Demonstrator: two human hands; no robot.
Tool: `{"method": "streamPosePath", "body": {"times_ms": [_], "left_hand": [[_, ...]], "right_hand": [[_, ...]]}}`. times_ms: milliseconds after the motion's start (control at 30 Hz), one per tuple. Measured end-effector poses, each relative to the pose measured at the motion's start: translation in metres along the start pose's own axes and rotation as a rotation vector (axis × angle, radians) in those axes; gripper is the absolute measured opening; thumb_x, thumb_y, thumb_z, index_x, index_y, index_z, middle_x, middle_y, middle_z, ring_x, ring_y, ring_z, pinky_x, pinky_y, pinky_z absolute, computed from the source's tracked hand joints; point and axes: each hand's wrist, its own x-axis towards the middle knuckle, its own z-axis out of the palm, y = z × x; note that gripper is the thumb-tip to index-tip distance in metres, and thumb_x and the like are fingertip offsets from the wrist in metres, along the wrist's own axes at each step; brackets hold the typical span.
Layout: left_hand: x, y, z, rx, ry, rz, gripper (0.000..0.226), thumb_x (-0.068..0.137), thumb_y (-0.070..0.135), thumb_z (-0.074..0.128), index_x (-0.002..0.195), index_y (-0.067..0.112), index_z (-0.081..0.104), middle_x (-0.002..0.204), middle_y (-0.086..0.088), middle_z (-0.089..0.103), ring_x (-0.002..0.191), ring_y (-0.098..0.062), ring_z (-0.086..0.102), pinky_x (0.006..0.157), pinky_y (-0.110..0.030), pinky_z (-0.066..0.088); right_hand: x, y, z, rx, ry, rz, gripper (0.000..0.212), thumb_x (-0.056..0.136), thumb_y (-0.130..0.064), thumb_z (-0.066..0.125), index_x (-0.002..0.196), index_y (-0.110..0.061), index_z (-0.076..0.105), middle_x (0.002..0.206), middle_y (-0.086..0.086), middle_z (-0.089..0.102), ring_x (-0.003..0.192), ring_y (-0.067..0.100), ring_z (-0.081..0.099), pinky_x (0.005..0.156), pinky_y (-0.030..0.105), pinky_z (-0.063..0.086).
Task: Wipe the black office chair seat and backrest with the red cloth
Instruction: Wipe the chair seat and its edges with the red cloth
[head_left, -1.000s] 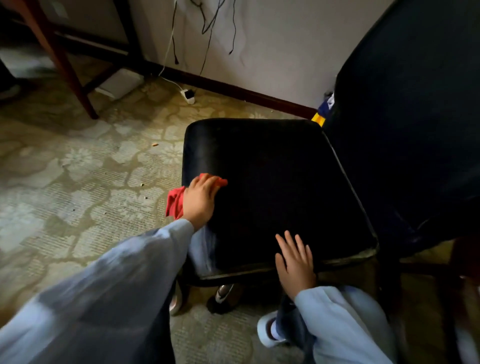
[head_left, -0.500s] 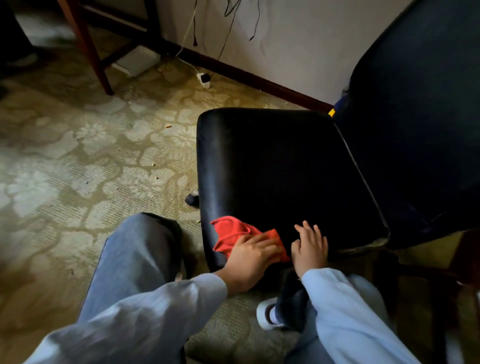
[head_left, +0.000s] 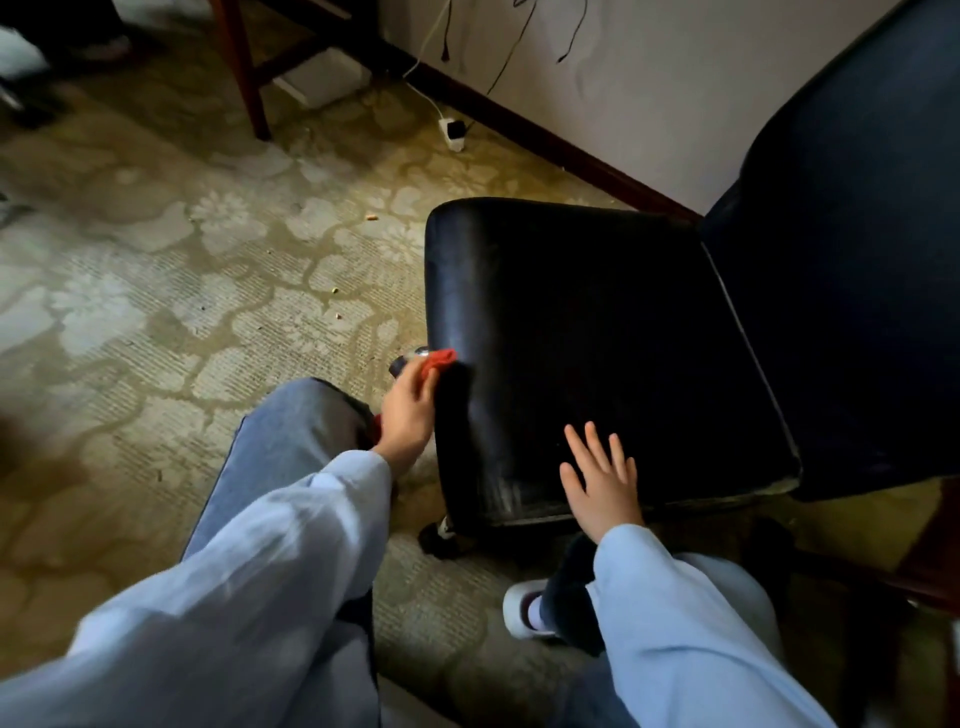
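The single head-worn camera looks steeply down from close above the chair seat (head_left: 597, 338) and patterned floor (head_left: 156, 312).

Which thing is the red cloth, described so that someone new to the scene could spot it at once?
Find the black office chair seat on the patterned carpet. At its edge opposite the backrest, the left hand grips the red cloth, bunched small against the seat's side. It is the only bright red thing there; the right hand, flat on the seat, holds nothing.

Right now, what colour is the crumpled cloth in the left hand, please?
Red; the crumpled red cloth shows best in the head view.
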Motion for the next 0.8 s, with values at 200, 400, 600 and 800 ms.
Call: {"method": "streamPosePath", "body": {"times_ms": [200,400,600,800], "left_hand": [[-0.036,-0.018,0.033,0.258,0.039,0.057,0.040,0.095,0.009,0.049,0.135,0.012,0.047,0.150,-0.017,0.029,0.139,-0.028,0.026,0.110,-0.028,0.021],[-0.089,-0.015,0.040,0.397,-0.114,0.211,0.042,0.092,0.012,0.050,0.134,0.014,0.050,0.146,-0.015,0.036,0.138,-0.027,0.023,0.112,-0.021,0.009],[-0.156,-0.016,0.048,0.583,-0.262,0.527,0.035,0.089,0.031,0.042,0.120,0.025,0.054,0.126,-0.011,0.060,0.116,-0.040,0.054,0.089,-0.052,0.050],[-0.132,0.030,0.039,0.107,0.030,0.392,0.028,0.096,0.011,0.042,0.111,0.021,0.063,0.119,0.014,0.057,0.125,0.012,0.036,0.107,-0.014,0.026]], "right_hand": [[0.004,0.000,0.001,-0.051,-0.043,0.010,0.050,0.101,-0.035,0.023,0.148,-0.036,0.005,0.158,-0.007,-0.003,0.145,0.020,-0.011,0.115,0.041,-0.007],[0.001,0.003,0.000,-0.073,-0.043,0.009,0.050,0.102,-0.033,0.022,0.148,-0.035,0.003,0.158,-0.006,-0.005,0.145,0.021,-0.012,0.115,0.042,-0.008],[-0.002,0.009,-0.002,-0.087,-0.042,0.004,0.051,0.102,-0.031,0.022,0.149,-0.034,0.003,0.158,-0.005,-0.005,0.145,0.022,-0.012,0.115,0.042,-0.007],[-0.001,0.015,-0.006,-0.047,-0.075,-0.026,0.052,0.101,-0.030,0.025,0.149,-0.035,0.005,0.158,-0.005,-0.005,0.145,0.023,-0.012,0.115,0.042,-0.007]]}}
